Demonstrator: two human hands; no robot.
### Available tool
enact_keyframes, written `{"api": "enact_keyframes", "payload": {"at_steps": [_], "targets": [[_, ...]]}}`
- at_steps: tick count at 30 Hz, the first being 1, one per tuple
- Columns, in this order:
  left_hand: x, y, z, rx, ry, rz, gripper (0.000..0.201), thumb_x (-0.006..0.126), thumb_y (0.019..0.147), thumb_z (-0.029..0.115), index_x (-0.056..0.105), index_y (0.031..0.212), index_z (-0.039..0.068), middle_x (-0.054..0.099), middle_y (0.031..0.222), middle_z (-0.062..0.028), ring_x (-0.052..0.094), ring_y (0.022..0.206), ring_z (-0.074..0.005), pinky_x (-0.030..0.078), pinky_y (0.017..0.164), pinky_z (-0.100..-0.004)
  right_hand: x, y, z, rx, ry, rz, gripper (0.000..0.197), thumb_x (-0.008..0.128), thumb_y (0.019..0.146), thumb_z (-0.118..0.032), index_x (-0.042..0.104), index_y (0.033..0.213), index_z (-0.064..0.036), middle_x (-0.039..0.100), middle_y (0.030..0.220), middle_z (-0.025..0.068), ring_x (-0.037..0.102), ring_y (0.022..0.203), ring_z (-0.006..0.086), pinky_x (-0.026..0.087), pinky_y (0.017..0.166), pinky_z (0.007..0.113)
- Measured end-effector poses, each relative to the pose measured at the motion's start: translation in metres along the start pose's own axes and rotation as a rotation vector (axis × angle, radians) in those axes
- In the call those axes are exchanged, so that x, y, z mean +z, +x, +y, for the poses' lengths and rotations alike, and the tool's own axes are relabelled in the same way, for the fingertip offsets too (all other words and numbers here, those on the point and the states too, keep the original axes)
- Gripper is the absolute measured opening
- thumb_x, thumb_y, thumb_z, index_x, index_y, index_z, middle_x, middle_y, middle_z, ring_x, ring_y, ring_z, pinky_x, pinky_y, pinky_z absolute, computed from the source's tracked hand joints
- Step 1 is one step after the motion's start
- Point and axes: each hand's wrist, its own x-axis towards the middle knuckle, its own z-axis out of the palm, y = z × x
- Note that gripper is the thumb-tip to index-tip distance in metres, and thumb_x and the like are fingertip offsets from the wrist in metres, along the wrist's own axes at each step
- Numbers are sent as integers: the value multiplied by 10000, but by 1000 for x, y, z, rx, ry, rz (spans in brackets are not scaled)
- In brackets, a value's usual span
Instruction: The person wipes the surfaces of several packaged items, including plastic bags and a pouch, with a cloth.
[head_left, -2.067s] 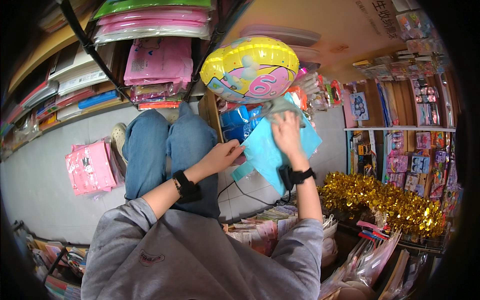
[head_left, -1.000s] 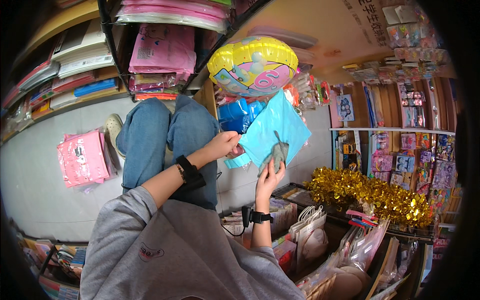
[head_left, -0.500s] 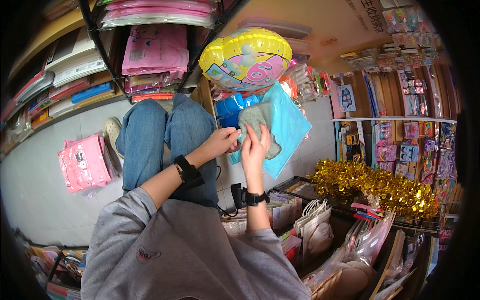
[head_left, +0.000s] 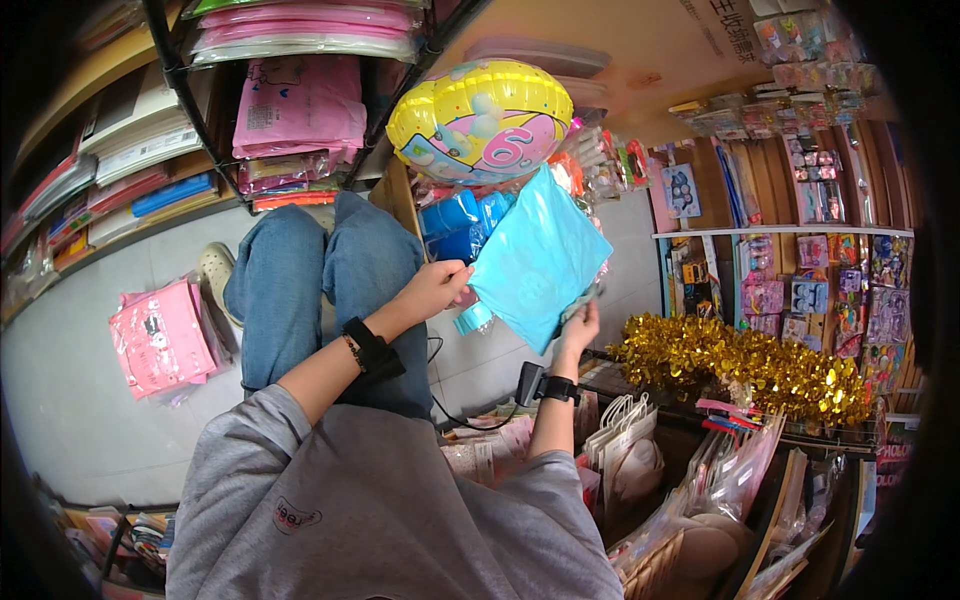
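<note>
A flat, glossy light-blue plastic packet (head_left: 540, 255) hangs tilted in front of my knees. My left hand (head_left: 443, 287) is closed, pinching its left corner between thumb and fingers. Close to the packet's lower right edge, my right hand (head_left: 580, 325) is closed on a bit of grey cloth (head_left: 585, 298); most of that cloth is hidden behind the packet and fingers. A shiny blue strip (head_left: 472, 319) sticks out below the packet's left corner. Blue wrapped packs (head_left: 455, 225) sit in a box just beyond my left hand.
A yellow foil balloon (head_left: 480, 120) stands beyond the packet. Gold tinsel (head_left: 740, 370) lies along the rack at right, above bins with white paper bags (head_left: 625, 440). Pink packets (head_left: 165, 335) lie on the floor at left, by my shoe (head_left: 218, 278). Shelves (head_left: 300, 110) rise at far left.
My right hand has moved right and toward me, taking the grey cloth off the packet's face. The packet's front is now uncovered. My left hand still pinches near its left corner.
</note>
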Motion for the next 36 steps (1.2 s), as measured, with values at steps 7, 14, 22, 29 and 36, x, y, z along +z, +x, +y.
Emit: {"api": "enact_keyframes", "payload": {"at_steps": [7, 14, 22, 29, 36], "targets": [[-5, -1, -2, 37, 61, 0, 329, 423, 888, 255, 484, 679, 8, 508, 593, -25, 492, 574, -76, 416, 555, -230, 44, -51, -70, -968, -439, -431, 394, 410, 774, 42, 493, 1142, -72, 419, 1174, 207, 410, 1093, 330, 314, 936, 388], [-6, 2, -6, 13, -19, 21, 331, 429, 885, 261, 492, 678, 10, 518, 595, -21, 492, 576, -74, 397, 535, -216, 97, 8, -84, -1009, -602, -571, 532, 388, 732, 90, 467, 1195, -160, 325, 1246, 271, 354, 1142, 383, 300, 955, 350], [0, 3, -4, 51, 22, 52, 323, 443, 870, 235, 465, 664, -12, 501, 569, -47, 483, 527, -93, 395, 496, -243, 119, 43, -87, -864, -541, -559, 441, 384, 756, 41, 497, 1152, -116, 373, 1210, 276, 384, 1107, 398, 330, 932, 367], [-6, 0, -10, 101, 182, 47, 334, 446, 863, 233, 449, 648, -22, 491, 545, -74, 492, 519, -130, 386, 504, -274, 80, -47, -102, -933, -573, -757, 488, 386, 704, 101, 511, 1131, -99, 387, 1222, 228, 375, 1135, 362, 316, 952, 358], [-3, 4, -6, 95, 158, 9, 319, 424, 885, 231, 476, 673, -2, 509, 595, -27, 487, 572, -73, 401, 536, -227, 114, 35, -94, -858, -642, -548, 504, 401, 735, 37, 463, 1195, -161, 345, 1250, 245, 358, 1143, 371, 317, 952, 358]]}}
